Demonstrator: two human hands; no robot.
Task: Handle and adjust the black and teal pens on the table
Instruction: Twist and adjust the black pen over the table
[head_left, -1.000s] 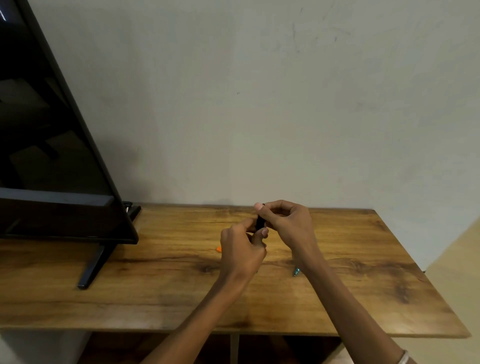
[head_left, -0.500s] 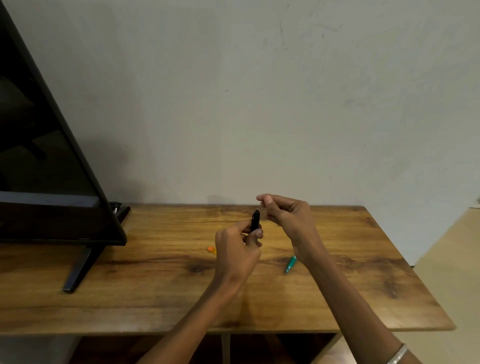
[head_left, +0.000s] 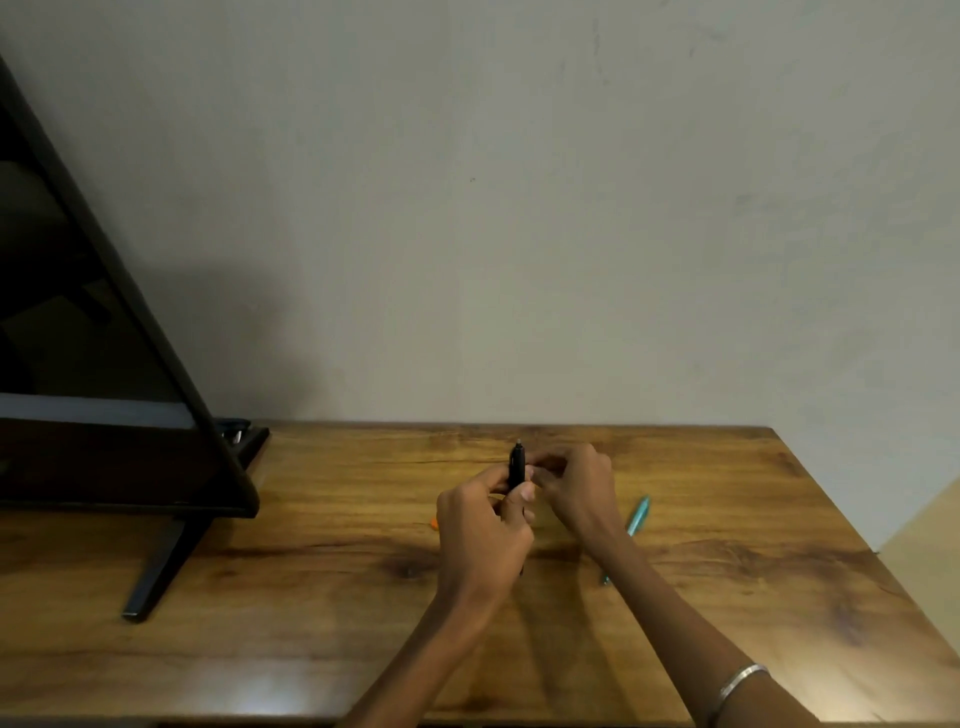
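Left hand (head_left: 483, 525) gripped slim black plastic pen (head_left: 516, 464) upright; right hand (head_left: 574, 483) fingers curled beside it, grip unclear. Slim teal pen (head_left: 638, 514) lay untouched on wooden bench (head_left: 311, 597), right; judged still pending.

Glossy wooden table (head_left: 311, 597), metal bangle (head_left: 740, 682)
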